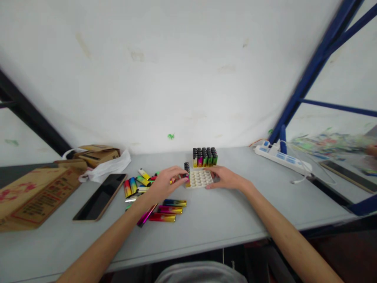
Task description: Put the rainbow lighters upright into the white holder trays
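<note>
A white tray (pixel 200 179) with rows of round holes lies on the table, and a column of black-topped lighters (pixel 187 166) stands along its left edge. My left hand (pixel 167 181) pinches a lighter (pixel 186 176) by its dark top at this left column; the lighter's lower part is mostly hidden. My right hand (pixel 225 177) grips the tray's right side between thumb and fingers. Behind the tray stands a block of upright lighters (pixel 205 157). Loose colourful lighters (pixel 166 209) lie beside and below my left hand, several partly under it.
To the left are a dark-screened phone (pixel 100 197), cardboard boxes (pixel 38 194) and a white plastic bag (pixel 110 167). A white power strip (pixel 282 159) with cables lies at the right, near a blue metal frame (pixel 304 86). Beyond it, another person's hand (pixel 371 150) shows.
</note>
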### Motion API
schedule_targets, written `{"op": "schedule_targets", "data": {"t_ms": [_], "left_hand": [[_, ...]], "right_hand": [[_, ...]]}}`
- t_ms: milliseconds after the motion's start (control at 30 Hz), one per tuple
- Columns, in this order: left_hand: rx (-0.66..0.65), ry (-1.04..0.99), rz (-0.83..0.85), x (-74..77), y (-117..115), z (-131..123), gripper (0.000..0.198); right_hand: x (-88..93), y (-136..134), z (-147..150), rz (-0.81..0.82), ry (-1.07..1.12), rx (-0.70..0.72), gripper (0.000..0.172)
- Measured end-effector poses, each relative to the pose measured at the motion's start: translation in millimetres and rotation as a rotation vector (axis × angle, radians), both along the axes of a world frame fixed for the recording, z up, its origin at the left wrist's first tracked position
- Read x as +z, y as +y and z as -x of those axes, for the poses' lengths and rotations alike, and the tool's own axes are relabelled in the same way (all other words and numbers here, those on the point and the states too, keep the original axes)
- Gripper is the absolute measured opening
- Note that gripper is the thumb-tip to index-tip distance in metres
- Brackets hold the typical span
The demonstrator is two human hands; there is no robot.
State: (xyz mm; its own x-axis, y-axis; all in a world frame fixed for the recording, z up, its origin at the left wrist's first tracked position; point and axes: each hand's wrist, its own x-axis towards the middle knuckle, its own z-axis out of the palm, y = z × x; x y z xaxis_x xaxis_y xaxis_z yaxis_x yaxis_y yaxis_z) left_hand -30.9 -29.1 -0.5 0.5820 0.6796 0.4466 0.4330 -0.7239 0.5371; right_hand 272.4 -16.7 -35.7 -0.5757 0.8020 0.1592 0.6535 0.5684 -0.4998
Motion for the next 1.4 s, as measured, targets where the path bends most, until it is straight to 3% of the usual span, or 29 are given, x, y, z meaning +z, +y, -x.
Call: {"op": "schedule_targets", "data": {"t_ms": [133,267,400,567,700,833,1000,1267,1400], "left_hand": [[-0.001,0.056,-0.013,-8.9,2,-1,0.024],[0.026,-0.003,0.074,-15.8,-1,-8,0.033],[0.088,0.011,0.105,-8.4,-3,-6,0.049],[0.278,0.126,-0.062,2.5,27,41,0.036],[0.34,0.297,-0.072,-16.3,64,88,0.036],[0.292,0.303,0.049,-33.2,81,107,0.033],[0.295,0.092,0.117,-23.1,77,100,0.039],[0.166,-0.8,0.629,17.7,40,60,0.043],[0.096,-0.851,0.841,23.5,18,34,0.039]], "right_hand": [[-0.9,0,0,-0.002,0.031,0.004,0.078],[-1.4,0,0,0.001,0.038,-0.001,0.074],[-2.0,0,0,-0.001,0.032,0.003,0.075],[-3.3,2,-1,-0.005,0.001,-0.003,0.077],[-3.7,2,-2,0.003,-0.006,-0.013,0.078],[-3.8,2,-2,0.008,-0.006,-0.01,0.08],[-3.5,2,-1,0.003,-0.006,-0.006,0.081],[-2.7,1,-1,0.007,0.001,-0.012,0.077],[-1.3,0,0,-0.002,0.006,-0.016,0.077]]}}
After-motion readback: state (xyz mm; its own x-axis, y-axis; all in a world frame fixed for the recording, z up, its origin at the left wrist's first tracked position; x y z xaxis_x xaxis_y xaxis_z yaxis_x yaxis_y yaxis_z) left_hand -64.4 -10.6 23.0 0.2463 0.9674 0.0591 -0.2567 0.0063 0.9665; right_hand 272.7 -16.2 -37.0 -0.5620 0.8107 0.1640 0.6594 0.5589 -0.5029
